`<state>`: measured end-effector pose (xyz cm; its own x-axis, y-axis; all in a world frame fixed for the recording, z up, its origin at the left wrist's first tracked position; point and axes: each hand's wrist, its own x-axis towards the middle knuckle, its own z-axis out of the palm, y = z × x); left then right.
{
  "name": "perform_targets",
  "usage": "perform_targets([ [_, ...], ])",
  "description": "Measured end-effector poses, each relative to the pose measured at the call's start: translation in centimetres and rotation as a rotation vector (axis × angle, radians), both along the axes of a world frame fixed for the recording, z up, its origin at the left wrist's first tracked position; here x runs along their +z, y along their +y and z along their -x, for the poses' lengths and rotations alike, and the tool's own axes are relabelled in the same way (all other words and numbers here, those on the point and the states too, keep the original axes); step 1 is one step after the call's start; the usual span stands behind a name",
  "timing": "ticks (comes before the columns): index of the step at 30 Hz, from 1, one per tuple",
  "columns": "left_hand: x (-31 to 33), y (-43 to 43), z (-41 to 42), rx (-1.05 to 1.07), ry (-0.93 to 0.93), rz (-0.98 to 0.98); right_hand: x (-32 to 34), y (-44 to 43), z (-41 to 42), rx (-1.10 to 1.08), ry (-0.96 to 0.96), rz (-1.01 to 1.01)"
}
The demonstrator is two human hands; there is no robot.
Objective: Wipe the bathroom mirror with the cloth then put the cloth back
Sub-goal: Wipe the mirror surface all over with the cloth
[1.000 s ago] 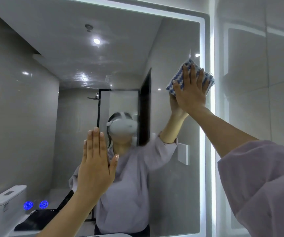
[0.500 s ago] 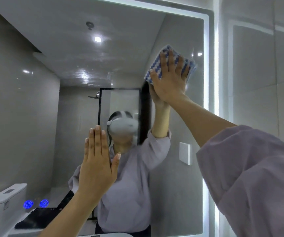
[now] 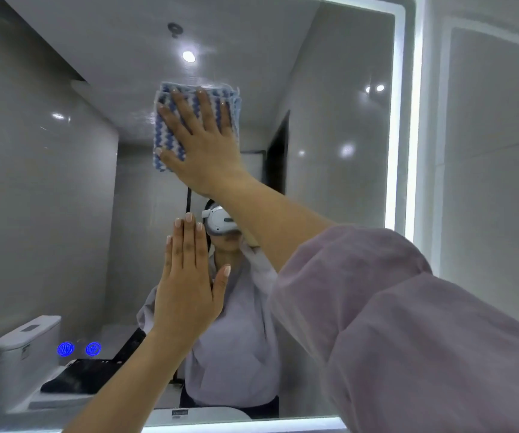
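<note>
A large wall mirror (image 3: 330, 135) with a lit white border fills the view. A folded cloth (image 3: 166, 132) with blue and white zigzag stripes lies flat against the glass, high and near the middle. My right hand (image 3: 203, 145) presses on it with fingers spread, covering most of it. Below it, my left hand (image 3: 186, 279) rests flat on the glass with fingers together and holds nothing.
Two blue glowing touch buttons (image 3: 79, 349) sit at the mirror's lower left. The mirror reflects a white toilet (image 3: 17, 357), grey tiled walls and a person in a pale shirt. A tiled wall (image 3: 486, 151) runs along the right of the mirror.
My right hand has slid the cloth leftward across the glass, from the upper right edge to the upper middle. My left hand has stayed flat on the mirror.
</note>
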<state>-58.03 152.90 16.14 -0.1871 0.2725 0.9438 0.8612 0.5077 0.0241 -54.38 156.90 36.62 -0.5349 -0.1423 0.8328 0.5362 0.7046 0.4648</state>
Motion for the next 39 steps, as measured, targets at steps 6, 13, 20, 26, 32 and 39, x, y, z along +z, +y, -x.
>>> perform_targets([
  [6,0.1,-0.2,-0.2,0.0,0.013,0.003,0.1,0.7,-0.9,-0.006,-0.015,-0.06],
  [13,0.2,-0.5,-0.4,-0.013,0.014,0.018,-0.2,5.9,-5.4,-0.034,0.101,0.036],
  [20,0.2,-0.4,-0.1,-0.028,0.014,0.021,-0.3,12.6,-12.4,-0.054,0.221,0.156],
  [26,0.3,-0.4,-0.3,-0.034,0.014,0.025,-1.3,16.8,-16.5,-0.078,0.355,0.311],
  [32,0.4,-0.4,-0.4,-0.055,0.016,0.018,-2.6,17.1,-17.8,-0.086,0.414,0.329],
  [39,0.4,-0.4,-0.7,-0.056,0.015,0.013,-4.5,16.1,-15.7,-0.107,0.443,0.373],
])
